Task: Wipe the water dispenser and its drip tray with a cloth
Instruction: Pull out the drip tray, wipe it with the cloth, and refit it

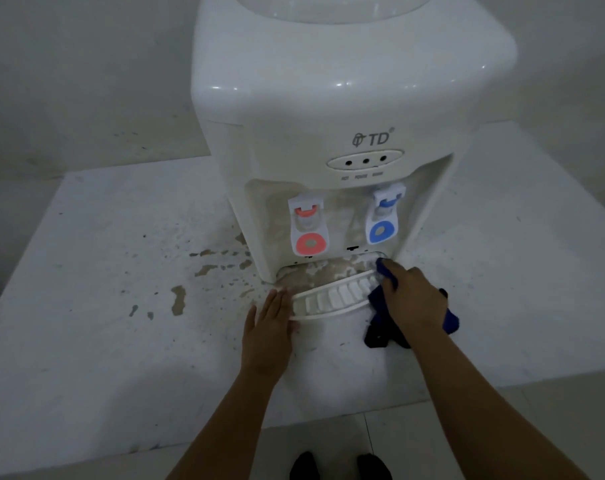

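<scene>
A white tabletop water dispenser (328,109) stands at the back of a white table (103,306). It has a red tap (308,230) and a blue tap (384,216). Its white slotted drip tray (332,299) is pulled partly forward, baring a stained recess behind it. My left hand (269,327) lies flat with straight fingers against the tray's left end. My right hand (415,299) holds a dark blue cloth (384,327) and presses it on the tray's right end; cloth tails hang below the hand.
Brown stains and chipped patches (179,299) mark the table left of the dispenser. A pale wall stands behind. The table's front edge runs just below my forearms, with tiled floor and my dark shoes (339,465) beneath.
</scene>
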